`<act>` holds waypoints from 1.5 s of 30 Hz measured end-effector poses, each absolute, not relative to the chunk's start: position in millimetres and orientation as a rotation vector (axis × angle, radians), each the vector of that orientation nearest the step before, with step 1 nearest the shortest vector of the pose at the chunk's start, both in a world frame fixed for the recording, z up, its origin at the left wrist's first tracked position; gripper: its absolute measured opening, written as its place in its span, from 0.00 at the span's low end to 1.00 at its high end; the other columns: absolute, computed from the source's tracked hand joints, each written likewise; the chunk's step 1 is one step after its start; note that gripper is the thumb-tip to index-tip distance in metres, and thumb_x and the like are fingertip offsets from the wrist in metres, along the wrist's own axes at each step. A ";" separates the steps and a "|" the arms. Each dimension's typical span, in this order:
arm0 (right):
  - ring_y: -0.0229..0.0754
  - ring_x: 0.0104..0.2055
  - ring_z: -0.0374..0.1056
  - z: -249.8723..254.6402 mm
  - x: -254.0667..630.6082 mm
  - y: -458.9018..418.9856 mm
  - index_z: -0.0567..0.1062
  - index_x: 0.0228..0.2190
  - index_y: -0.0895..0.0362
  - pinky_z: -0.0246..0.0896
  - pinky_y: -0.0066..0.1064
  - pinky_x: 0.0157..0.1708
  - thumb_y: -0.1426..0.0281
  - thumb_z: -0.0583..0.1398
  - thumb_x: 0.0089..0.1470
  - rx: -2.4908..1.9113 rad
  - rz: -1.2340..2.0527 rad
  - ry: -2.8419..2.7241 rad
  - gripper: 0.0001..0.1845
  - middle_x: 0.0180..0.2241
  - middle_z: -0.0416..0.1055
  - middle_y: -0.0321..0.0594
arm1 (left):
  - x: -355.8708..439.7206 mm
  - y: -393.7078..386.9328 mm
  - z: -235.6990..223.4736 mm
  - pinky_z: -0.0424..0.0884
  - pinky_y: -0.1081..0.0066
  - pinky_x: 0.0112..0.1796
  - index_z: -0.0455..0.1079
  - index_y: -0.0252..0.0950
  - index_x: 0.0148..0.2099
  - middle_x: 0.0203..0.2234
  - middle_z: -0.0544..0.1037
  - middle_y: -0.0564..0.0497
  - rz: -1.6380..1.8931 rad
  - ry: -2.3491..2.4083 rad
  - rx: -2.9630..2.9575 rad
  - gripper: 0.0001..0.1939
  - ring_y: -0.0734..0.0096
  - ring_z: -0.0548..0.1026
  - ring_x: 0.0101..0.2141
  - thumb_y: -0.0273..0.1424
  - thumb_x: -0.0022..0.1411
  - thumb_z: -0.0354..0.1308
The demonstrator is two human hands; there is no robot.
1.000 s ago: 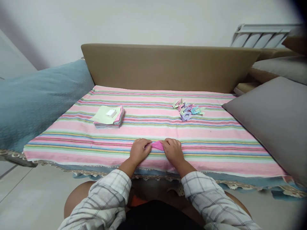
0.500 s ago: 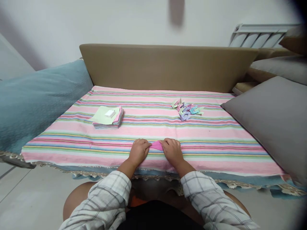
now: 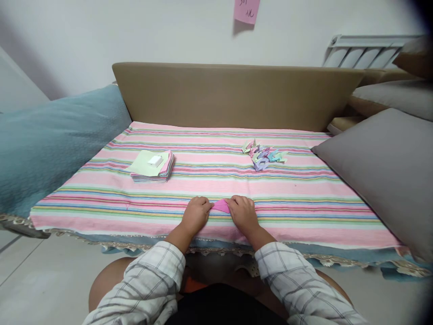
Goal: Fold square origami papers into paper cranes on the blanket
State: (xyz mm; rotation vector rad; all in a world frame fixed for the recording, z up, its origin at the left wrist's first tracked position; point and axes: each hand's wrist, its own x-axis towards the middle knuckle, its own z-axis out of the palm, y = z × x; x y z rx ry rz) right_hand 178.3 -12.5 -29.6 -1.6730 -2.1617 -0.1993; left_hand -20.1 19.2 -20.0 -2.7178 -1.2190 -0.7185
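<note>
A small folded piece of bright pink paper (image 3: 221,206) lies low over the striped cloth (image 3: 209,185), stretched between my two hands. My left hand (image 3: 196,214) pinches its narrow left tip with thumb and forefinger. At the wider right end, my right hand (image 3: 242,214) has its fingers closed on the paper. Both hands rest near the front edge of the seat, and the fingers partly cover the paper's ends. Farther back on the right sits a cluster of folded paper cranes (image 3: 262,155) in several pastel colours.
A stack of coloured paper sheets (image 3: 150,178) stands on the left, with a small white box (image 3: 155,160) on top. Grey cushions (image 3: 382,167) line the right side, a blue-covered armrest (image 3: 64,140) the left. Behind rises a brown backrest (image 3: 230,95); a pink note (image 3: 246,11) hangs above.
Both hands and the pink paper look the same as before. On the wall above, the pink note now shows where only a dark blurred patch was seen.
</note>
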 end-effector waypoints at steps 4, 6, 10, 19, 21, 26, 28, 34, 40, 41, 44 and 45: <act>0.41 0.40 0.57 -29.1 178.9 -12.5 0.72 0.45 0.48 0.43 0.35 0.41 0.68 0.54 0.60 -1.677 -0.200 -2.174 0.13 0.38 0.68 0.39 | -20.5 18.0 -19.6 0.67 0.65 0.37 0.75 0.36 0.37 0.29 0.74 0.46 -0.695 -1.217 -2.710 0.11 0.66 0.70 0.34 0.27 0.62 0.50; 0.41 0.40 0.57 -28.7 179.0 -12.6 0.72 0.45 0.48 0.43 0.35 0.41 0.68 0.54 0.60 -1.674 -0.195 -2.170 0.13 0.38 0.68 0.39 | -22.2 18.9 -20.5 0.68 0.64 0.38 0.74 0.36 0.36 0.30 0.75 0.46 -0.709 -1.222 -2.723 0.11 0.65 0.70 0.35 0.26 0.61 0.50; 0.41 0.39 0.57 -28.5 178.3 -12.6 0.72 0.45 0.48 0.43 0.35 0.41 0.68 0.54 0.59 -1.675 -0.199 -2.167 0.13 0.38 0.68 0.39 | -26.0 21.1 -20.4 0.68 0.64 0.40 0.74 0.36 0.35 0.31 0.76 0.47 -0.784 -1.335 -2.737 0.11 0.65 0.71 0.35 0.22 0.56 0.50; 0.42 0.41 0.57 -25.6 177.4 -14.4 0.71 0.46 0.48 0.43 0.35 0.42 0.68 0.55 0.58 -1.669 -0.132 -2.154 0.13 0.39 0.68 0.38 | -2.8 -19.4 -8.4 0.42 0.43 0.57 0.64 0.48 0.55 0.58 0.63 0.47 -0.657 -1.154 -2.709 0.20 0.53 0.59 0.56 0.35 0.59 0.54; 0.42 0.41 0.57 -25.2 177.5 -14.5 0.71 0.47 0.48 0.43 0.35 0.42 0.68 0.56 0.58 -1.667 -0.126 -2.164 0.14 0.39 0.68 0.39 | 2.4 -26.1 -10.3 0.41 0.41 0.56 0.62 0.50 0.56 0.61 0.58 0.46 -0.598 -1.184 -2.720 0.24 0.49 0.56 0.58 0.39 0.57 0.57; 0.41 0.40 0.57 -27.6 177.8 -13.0 0.72 0.46 0.48 0.43 0.35 0.41 0.68 0.56 0.58 -1.675 -0.152 -2.165 0.13 0.38 0.68 0.38 | 0.1 -27.3 -13.5 0.42 0.39 0.55 0.67 0.49 0.53 0.61 0.56 0.44 -0.591 -1.306 -2.694 0.24 0.45 0.55 0.58 0.42 0.53 0.60; 0.41 0.40 0.57 -28.5 178.0 -12.8 0.72 0.46 0.47 0.43 0.34 0.41 0.68 0.55 0.58 -1.672 -0.159 -2.162 0.13 0.38 0.68 0.38 | -3.9 -26.6 -13.5 0.42 0.39 0.55 0.68 0.48 0.52 0.61 0.57 0.43 -0.610 -1.327 -2.680 0.24 0.45 0.55 0.58 0.43 0.52 0.61; 0.41 0.40 0.57 -28.4 178.0 -13.6 0.72 0.45 0.47 0.43 0.34 0.41 0.67 0.54 0.60 -1.657 -0.157 -2.145 0.12 0.38 0.68 0.38 | -14.3 -25.1 -15.8 0.46 0.38 0.53 0.69 0.47 0.50 0.60 0.58 0.42 -0.675 -1.385 -2.641 0.24 0.43 0.56 0.57 0.44 0.50 0.62; 0.41 0.39 0.57 -27.7 178.0 -13.7 0.72 0.46 0.47 0.43 0.34 0.41 0.69 0.54 0.59 -1.660 -0.173 -2.159 0.13 0.38 0.68 0.38 | -24.7 -21.4 -18.3 0.50 0.39 0.52 0.71 0.42 0.47 0.60 0.58 0.39 -0.708 -1.416 -2.596 0.23 0.42 0.55 0.57 0.46 0.50 0.62; 0.41 0.39 0.57 -27.5 177.9 -13.7 0.72 0.46 0.47 0.43 0.35 0.41 0.69 0.54 0.59 -1.661 -0.171 -2.160 0.13 0.38 0.68 0.38 | -25.8 -20.5 -18.3 0.51 0.40 0.52 0.71 0.41 0.47 0.59 0.58 0.39 -0.728 -1.413 -2.598 0.23 0.43 0.56 0.57 0.46 0.50 0.62; 0.41 0.40 0.57 -27.6 177.8 -13.5 0.72 0.45 0.48 0.43 0.35 0.41 0.69 0.54 0.60 -1.659 -0.166 -2.164 0.13 0.38 0.68 0.38 | -26.0 -15.3 -16.1 0.54 0.46 0.52 0.72 0.38 0.42 0.53 0.67 0.39 -0.829 -1.489 -2.600 0.16 0.50 0.64 0.52 0.42 0.55 0.59; 0.41 0.40 0.57 -27.8 177.8 -13.5 0.72 0.45 0.48 0.43 0.35 0.41 0.69 0.54 0.60 -1.658 -0.167 -2.167 0.13 0.38 0.68 0.38 | -24.9 -12.6 -14.5 0.55 0.49 0.51 0.71 0.38 0.40 0.48 0.72 0.41 -0.870 -1.551 -2.592 0.13 0.54 0.68 0.48 0.40 0.56 0.57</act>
